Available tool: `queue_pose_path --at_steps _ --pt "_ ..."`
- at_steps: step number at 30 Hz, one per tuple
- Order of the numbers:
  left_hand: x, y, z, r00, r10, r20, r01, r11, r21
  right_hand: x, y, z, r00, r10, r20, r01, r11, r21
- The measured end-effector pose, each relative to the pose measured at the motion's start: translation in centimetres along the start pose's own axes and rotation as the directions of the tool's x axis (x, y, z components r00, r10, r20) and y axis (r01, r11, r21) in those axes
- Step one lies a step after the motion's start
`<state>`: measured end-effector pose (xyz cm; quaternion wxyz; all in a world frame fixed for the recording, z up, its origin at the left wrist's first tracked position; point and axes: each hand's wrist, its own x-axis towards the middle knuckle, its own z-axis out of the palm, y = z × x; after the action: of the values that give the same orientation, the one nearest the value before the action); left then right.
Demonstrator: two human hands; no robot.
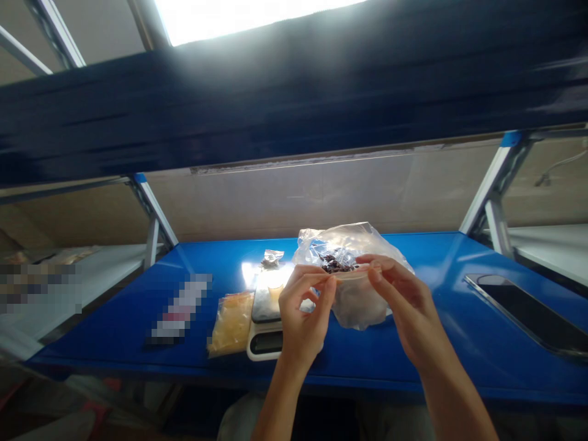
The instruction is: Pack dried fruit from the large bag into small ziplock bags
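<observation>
My left hand (303, 318) pinches, between thumb and fingertips, one end of a small clear plastic bag (353, 275) with a pale tan edge. The other end is pinched by my right hand (408, 312). Just behind my fingertips lies a large clear plastic bag (358, 309), its mouth spread and dark reddish-brown dried pieces (335, 262) inside. To the left of my left hand is a white digital scale (264, 355), partly covered by that hand. A small yellowish item (275, 293) rests on its metal plate. Flat yellowish plastic bags (232, 327) lie beside the scale.
A dark smartphone (528, 312) lies at the right of the blue table (441, 355). On the left is a blurred-out strip (181, 309). Behind the scale sits a small crumpled packet (272, 258). A dark blue shelf (294, 92) crosses overhead, with metal posts (491, 184) at the sides.
</observation>
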<state>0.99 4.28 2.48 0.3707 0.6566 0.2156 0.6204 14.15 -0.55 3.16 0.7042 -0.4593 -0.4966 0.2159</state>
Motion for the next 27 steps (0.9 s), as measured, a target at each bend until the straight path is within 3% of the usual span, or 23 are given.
queue_pose_path --at_steps 13,20,27 --pt "0.3 -0.3 -0.6 0.998 -0.062 0.016 0.063 0.998 -0.030 0.2 0.3 0.1 1.000 -0.009 -0.004 0.009 1.000 0.008" --pt "0.8 -0.5 -1.8 0.999 -0.032 0.023 0.030 0.995 0.090 0.2 0.6 0.6 0.998 0.035 0.050 -0.033 0.999 -0.043" --pt "1.2 0.1 -3.0 0.994 -0.083 0.076 0.071 0.987 0.145 -0.2 0.4 1.6 0.992 0.061 0.112 -0.063 0.998 0.009"
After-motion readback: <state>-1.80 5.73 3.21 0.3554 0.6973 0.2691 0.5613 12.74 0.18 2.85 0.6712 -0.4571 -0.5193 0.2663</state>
